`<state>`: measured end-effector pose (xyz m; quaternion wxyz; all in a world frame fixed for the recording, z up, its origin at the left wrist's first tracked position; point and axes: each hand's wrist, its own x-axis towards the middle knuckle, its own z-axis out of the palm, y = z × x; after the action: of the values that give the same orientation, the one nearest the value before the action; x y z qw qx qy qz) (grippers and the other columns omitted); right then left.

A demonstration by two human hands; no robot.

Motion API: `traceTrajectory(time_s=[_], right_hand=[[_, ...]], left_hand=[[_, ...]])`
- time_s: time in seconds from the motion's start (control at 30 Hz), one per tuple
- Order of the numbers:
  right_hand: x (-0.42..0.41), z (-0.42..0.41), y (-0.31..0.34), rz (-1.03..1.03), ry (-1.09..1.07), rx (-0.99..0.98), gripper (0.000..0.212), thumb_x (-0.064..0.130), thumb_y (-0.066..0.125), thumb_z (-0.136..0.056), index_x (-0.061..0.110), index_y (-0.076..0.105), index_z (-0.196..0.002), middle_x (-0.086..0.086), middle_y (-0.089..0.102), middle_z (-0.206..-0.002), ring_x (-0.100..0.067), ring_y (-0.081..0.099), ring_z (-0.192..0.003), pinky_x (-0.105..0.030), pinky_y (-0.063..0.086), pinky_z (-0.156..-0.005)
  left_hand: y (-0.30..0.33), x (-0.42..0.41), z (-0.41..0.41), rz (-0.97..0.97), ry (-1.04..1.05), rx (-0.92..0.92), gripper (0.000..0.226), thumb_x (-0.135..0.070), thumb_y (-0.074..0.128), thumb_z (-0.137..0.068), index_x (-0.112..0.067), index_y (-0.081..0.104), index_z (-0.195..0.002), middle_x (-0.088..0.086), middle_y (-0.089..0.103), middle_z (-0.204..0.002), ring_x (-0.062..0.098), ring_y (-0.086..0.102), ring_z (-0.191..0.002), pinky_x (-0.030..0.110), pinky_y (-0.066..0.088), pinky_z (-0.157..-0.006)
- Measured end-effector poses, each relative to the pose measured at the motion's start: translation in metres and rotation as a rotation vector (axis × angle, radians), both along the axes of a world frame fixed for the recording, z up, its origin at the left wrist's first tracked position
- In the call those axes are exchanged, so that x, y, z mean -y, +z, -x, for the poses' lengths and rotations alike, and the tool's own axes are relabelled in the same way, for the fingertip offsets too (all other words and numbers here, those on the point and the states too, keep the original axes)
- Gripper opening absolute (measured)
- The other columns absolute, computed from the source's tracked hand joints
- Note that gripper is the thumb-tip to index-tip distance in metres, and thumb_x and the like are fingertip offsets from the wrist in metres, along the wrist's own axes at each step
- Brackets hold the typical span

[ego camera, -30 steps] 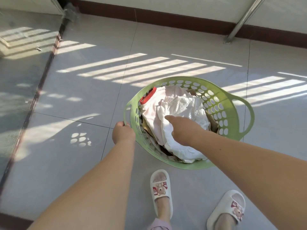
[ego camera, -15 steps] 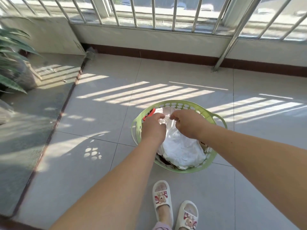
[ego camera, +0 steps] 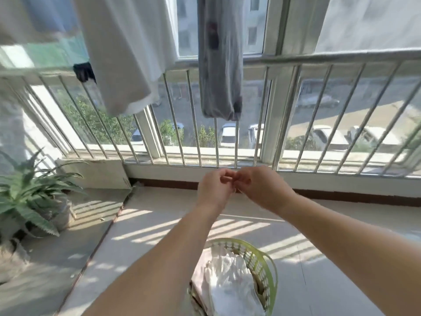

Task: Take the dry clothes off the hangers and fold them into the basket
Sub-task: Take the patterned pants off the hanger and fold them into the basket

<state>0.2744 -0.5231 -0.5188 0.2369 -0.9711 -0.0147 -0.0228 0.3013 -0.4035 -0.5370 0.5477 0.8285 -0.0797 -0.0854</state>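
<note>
Green basket (ego camera: 271, 267) sits low on the floor, white folded clothes (ego camera: 230, 283) inside. Left hand (ego camera: 215, 189) and right hand (ego camera: 262, 188) meet mid-air, fingers curled, nothing visibly held. Next, I'd say: reach for the grey garment (ego camera: 219, 65) hanging above.

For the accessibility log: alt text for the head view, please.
Left hand and right hand meet with curled fingers in mid-air above a green laundry basket holding white clothes. A white garment and grey garment hang before the window railing.
</note>
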Motion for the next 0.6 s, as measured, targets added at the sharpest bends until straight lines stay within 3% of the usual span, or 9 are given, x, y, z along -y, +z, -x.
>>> traceTrajectory(time_s=[0.13, 0.27, 0.43, 0.5, 0.6], right_hand=[[0.008, 0.009, 0.069, -0.001, 0.006, 0.198, 0.023, 0.024, 0.049, -0.095, 0.012, 0.069, -0.098, -0.008, 0.071, -0.089, -0.025, 0.065, -0.081, -0.041, 0.054, -0.074], [0.013, 0.02, 0.128, -0.049, 0.0, 0.336, 0.022, 0.023, 0.049, -0.095, 0.012, 0.067, -0.1, -0.008, 0.071, -0.09, -0.025, 0.068, -0.082, -0.04, 0.057, -0.074], [0.016, 0.033, 0.193, -0.025, 0.031, 0.484, 0.021, 0.023, 0.049, -0.096, 0.012, 0.066, -0.102, -0.003, 0.071, -0.091, -0.013, 0.067, -0.079, -0.022, 0.056, -0.072], [0.017, 0.031, 0.223, 0.003, 0.018, 0.57, 0.021, 0.021, 0.049, -0.096, 0.013, 0.065, -0.106, -0.003, 0.071, -0.095, -0.012, 0.068, -0.081, -0.021, 0.056, -0.074], [0.012, 0.021, 0.277, 0.019, 0.013, 0.693, 0.022, 0.018, 0.049, -0.096, 0.018, 0.063, -0.113, 0.0, 0.071, -0.101, -0.006, 0.066, -0.079, -0.005, 0.047, -0.062]], left_hand=[[0.075, 0.01, 0.007, 0.027, -0.019, 0.194, 0.017, -0.002, 0.056, -0.089, -0.014, 0.066, -0.097, 0.001, 0.066, -0.084, 0.017, 0.066, -0.079, 0.023, 0.052, -0.068], [0.142, 0.015, 0.017, 0.048, -0.025, 0.358, 0.017, -0.005, 0.056, -0.09, -0.01, 0.066, -0.104, 0.006, 0.069, -0.094, 0.016, 0.066, -0.083, 0.022, 0.053, -0.072], [0.204, 0.018, 0.022, 0.08, -0.017, 0.545, 0.013, -0.011, 0.061, -0.088, -0.012, 0.067, -0.101, 0.007, 0.072, -0.091, 0.013, 0.067, -0.077, 0.027, 0.057, -0.075], [0.235, 0.018, 0.017, 0.101, 0.007, 0.658, 0.015, -0.016, 0.065, -0.087, -0.013, 0.068, -0.101, 0.004, 0.073, -0.091, 0.014, 0.069, -0.081, 0.032, 0.057, -0.08], [0.29, 0.016, 0.008, 0.114, 0.046, 0.832, 0.02, -0.023, 0.064, -0.087, -0.013, 0.069, -0.103, 0.001, 0.073, -0.094, 0.01, 0.068, -0.084, 0.027, 0.054, -0.085]])
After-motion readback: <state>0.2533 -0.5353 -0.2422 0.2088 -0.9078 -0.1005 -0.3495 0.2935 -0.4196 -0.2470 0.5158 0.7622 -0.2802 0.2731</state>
